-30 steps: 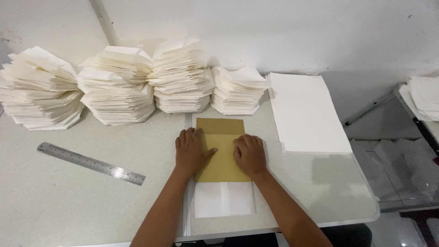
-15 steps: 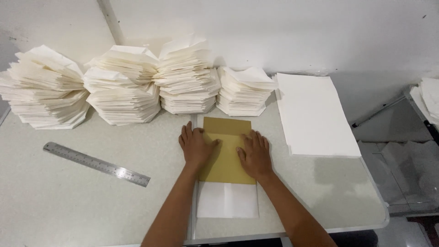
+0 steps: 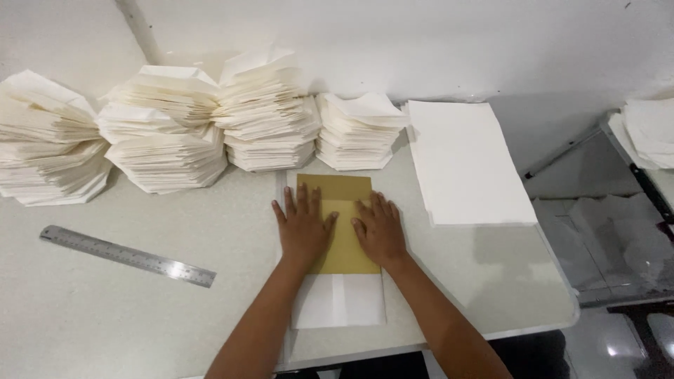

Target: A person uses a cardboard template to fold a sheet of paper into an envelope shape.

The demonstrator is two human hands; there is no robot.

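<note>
Left hand (image 3: 303, 228) and right hand (image 3: 380, 231) spread flat, pressing brown card (image 3: 341, 196) onto white sheet (image 3: 340, 300). Folded stacks (image 3: 263, 116) done behind; flat sheets (image 3: 467, 161) left.

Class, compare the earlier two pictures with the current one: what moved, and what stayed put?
Nothing visibly changed. Both hands, left hand and right hand, stay pressed flat on the brown card over the white sheet. The ruler and paper stacks keep their places on the table.

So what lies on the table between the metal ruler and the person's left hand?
Nothing: in the head view, only bare table separates the ruler from the left hand.
</note>
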